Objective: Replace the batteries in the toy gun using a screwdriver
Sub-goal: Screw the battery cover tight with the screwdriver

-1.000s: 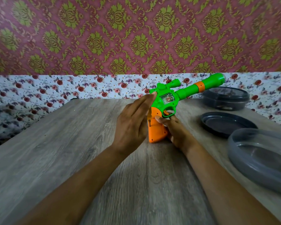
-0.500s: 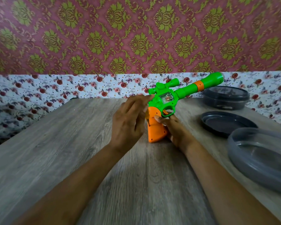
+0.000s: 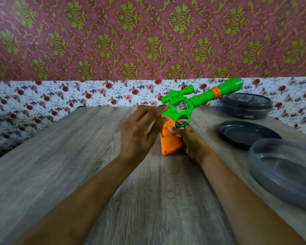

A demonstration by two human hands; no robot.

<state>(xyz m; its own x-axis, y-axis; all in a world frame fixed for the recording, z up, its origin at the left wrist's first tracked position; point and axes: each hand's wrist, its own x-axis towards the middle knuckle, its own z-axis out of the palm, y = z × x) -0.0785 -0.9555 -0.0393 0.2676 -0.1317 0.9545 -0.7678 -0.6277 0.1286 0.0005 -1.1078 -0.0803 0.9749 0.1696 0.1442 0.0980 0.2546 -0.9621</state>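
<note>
Orange-handled toy gun (image 3: 184, 107) upright in right hand (image 3: 190, 141) grip; left hand (image 3: 138, 137) touching.

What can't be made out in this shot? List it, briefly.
Head view only.
- Rear of the toy gun's orange grip: covered by the left hand.
- Fingers of the right hand: mostly behind that grip.
- Contents of the dark lidded container: hidden by its lid.
- The grey tub: cut by the right edge.
- No screwdriver or batteries in sight.
</note>
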